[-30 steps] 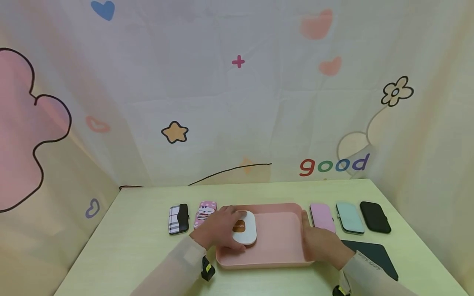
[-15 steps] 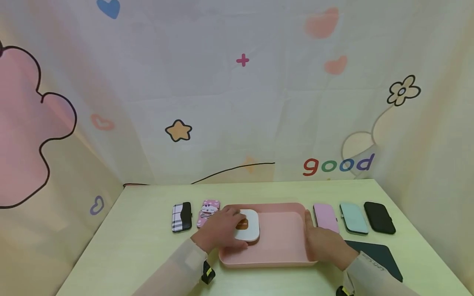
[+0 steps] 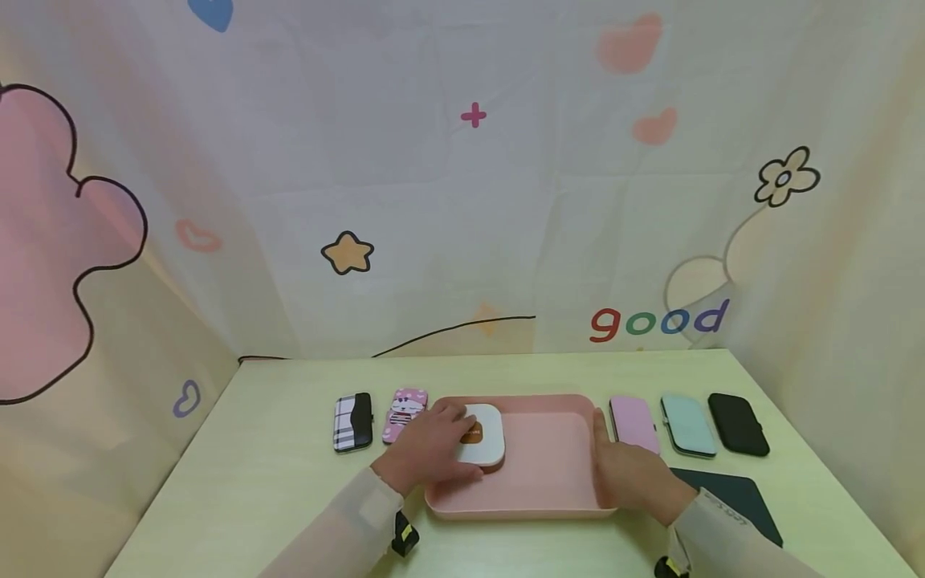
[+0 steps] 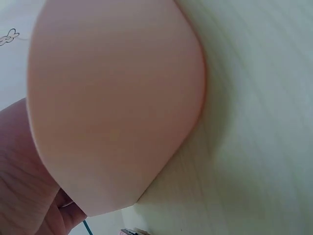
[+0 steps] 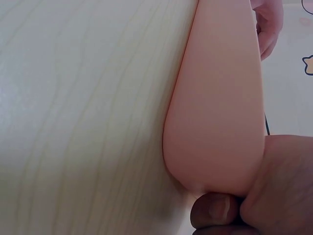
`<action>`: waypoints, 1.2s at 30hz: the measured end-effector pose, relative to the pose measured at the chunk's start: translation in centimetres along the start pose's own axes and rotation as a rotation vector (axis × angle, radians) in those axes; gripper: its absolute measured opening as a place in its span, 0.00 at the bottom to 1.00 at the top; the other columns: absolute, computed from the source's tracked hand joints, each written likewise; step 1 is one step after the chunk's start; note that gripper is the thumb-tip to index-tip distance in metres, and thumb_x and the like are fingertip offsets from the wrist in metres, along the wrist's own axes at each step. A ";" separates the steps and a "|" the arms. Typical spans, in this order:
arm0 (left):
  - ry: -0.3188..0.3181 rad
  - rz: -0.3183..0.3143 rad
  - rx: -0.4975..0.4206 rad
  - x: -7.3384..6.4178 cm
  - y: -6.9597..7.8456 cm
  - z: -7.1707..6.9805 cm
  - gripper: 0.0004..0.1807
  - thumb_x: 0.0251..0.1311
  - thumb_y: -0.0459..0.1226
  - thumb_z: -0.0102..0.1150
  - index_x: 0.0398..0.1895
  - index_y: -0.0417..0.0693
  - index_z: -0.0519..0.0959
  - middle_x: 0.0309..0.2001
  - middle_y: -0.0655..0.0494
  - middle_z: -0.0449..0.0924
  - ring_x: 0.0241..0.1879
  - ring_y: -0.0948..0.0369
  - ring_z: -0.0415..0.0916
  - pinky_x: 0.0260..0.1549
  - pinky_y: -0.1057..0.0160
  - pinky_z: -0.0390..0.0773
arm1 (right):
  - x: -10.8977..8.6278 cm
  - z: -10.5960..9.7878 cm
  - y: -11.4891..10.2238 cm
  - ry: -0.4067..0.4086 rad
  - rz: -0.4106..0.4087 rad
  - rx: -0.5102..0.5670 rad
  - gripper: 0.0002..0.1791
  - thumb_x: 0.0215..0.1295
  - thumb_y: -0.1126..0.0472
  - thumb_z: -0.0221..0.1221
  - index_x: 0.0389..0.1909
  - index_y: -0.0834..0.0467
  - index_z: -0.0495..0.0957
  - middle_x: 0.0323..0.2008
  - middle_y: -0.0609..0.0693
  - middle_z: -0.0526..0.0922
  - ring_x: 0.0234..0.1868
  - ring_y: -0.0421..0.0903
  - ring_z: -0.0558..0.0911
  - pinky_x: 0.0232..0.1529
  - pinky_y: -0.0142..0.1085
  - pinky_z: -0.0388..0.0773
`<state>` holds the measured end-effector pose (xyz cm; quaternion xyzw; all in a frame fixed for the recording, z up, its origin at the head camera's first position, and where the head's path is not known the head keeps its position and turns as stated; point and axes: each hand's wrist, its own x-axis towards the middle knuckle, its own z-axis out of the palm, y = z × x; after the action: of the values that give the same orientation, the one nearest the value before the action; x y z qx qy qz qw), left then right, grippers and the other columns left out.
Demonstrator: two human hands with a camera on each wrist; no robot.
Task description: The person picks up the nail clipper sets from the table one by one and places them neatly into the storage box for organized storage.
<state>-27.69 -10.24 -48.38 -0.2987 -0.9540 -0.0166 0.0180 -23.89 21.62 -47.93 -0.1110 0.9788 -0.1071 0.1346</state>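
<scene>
A white square box [image 3: 486,437] with rounded corners and a brown label is at the left end of the pink tray [image 3: 556,466]. My left hand [image 3: 426,449] grips this box from the left, thumb at its near side and fingers at its far side. At the tray's right end, my right hand [image 3: 630,478] holds the rim. In the right wrist view, fingertips [image 5: 215,210] curl against the tray's outer wall. The outer wall of the tray [image 4: 117,103] fills much of the left wrist view, hiding the box there.
Left of the tray lie a plaid-and-black case [image 3: 352,422] and a pink cartoon case [image 3: 405,413]. To the right are a lilac case [image 3: 634,424], a mint case [image 3: 689,425], a black case [image 3: 739,424] and a dark flat panel [image 3: 737,498], partly behind my right arm.
The white box and left hand have shifted slightly toward the tray's far side or upward; which, I cannot tell. My right hand stays on the tray. The head view has swung a little.
</scene>
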 end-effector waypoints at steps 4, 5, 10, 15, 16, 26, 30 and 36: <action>-0.006 0.007 -0.032 -0.3 -0.5 0.0 0.47 0.54 0.69 0.60 0.69 0.50 0.72 0.68 0.51 0.69 0.71 0.55 0.62 0.65 0.54 0.71 | 0.2 0.3 -0.1 -0.001 0.000 0.005 0.47 0.71 0.60 0.52 0.78 0.70 0.33 0.16 0.48 0.70 0.16 0.46 0.69 0.18 0.38 0.62; -0.007 0.016 -0.057 -0.4 -0.7 -0.1 0.44 0.57 0.67 0.59 0.69 0.50 0.73 0.68 0.51 0.69 0.71 0.55 0.62 0.66 0.55 0.71 | 0.2 0.3 -0.2 -0.004 -0.001 0.007 0.46 0.71 0.60 0.51 0.78 0.70 0.32 0.16 0.48 0.70 0.16 0.46 0.69 0.18 0.38 0.62; 0.049 0.078 -0.215 -1.1 -2.4 -0.7 0.26 0.74 0.55 0.48 0.65 0.51 0.75 0.66 0.53 0.73 0.69 0.55 0.66 0.68 0.55 0.67 | 0.4 0.5 -0.3 -0.001 -0.011 0.008 0.46 0.71 0.60 0.51 0.78 0.70 0.32 0.16 0.48 0.70 0.16 0.46 0.69 0.19 0.38 0.63; 0.149 0.032 -0.248 -2.5 -4.5 -1.9 0.22 0.77 0.45 0.45 0.68 0.51 0.73 0.66 0.53 0.74 0.68 0.54 0.68 0.68 0.52 0.67 | 0.7 0.7 -0.5 0.016 -0.031 -0.019 0.48 0.69 0.61 0.53 0.77 0.71 0.33 0.15 0.47 0.71 0.15 0.45 0.68 0.17 0.37 0.60; 0.171 0.022 -0.263 -2.6 -5.0 -2.1 0.21 0.76 0.42 0.46 0.69 0.52 0.73 0.66 0.53 0.74 0.68 0.53 0.68 0.67 0.52 0.68 | 0.6 0.6 -0.5 0.018 -0.030 -0.028 0.49 0.68 0.60 0.53 0.77 0.71 0.32 0.15 0.47 0.71 0.14 0.44 0.68 0.17 0.37 0.60; 0.024 -0.138 -0.316 -3.2 -7.8 -2.6 0.38 0.64 0.46 0.60 0.77 0.55 0.61 0.76 0.46 0.58 0.75 0.45 0.56 0.70 0.41 0.61 | -0.1 0.4 0.2 0.018 -0.035 -0.023 0.51 0.65 0.62 0.57 0.76 0.74 0.32 0.15 0.47 0.71 0.14 0.45 0.67 0.16 0.37 0.59; -0.032 -0.146 -0.286 -3.1 -8.1 -1.7 0.46 0.58 0.52 0.66 0.78 0.55 0.59 0.77 0.43 0.56 0.75 0.43 0.55 0.69 0.39 0.61 | -0.1 0.5 0.2 0.030 -0.039 -0.024 0.51 0.64 0.63 0.56 0.76 0.73 0.33 0.15 0.47 0.70 0.13 0.44 0.66 0.16 0.37 0.58; -0.055 -0.178 -0.287 -2.7 -8.3 -1.1 0.55 0.47 0.55 0.75 0.78 0.56 0.58 0.77 0.44 0.55 0.76 0.43 0.54 0.70 0.39 0.59 | 0.0 0.3 0.1 0.044 -0.043 -0.041 0.52 0.62 0.63 0.58 0.76 0.74 0.33 0.14 0.47 0.71 0.13 0.44 0.67 0.16 0.37 0.58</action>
<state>-30.18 -18.58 -47.55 -0.2127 -0.9647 -0.1462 -0.0526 -23.88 21.66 -48.21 -0.1322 0.9809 -0.0923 0.1084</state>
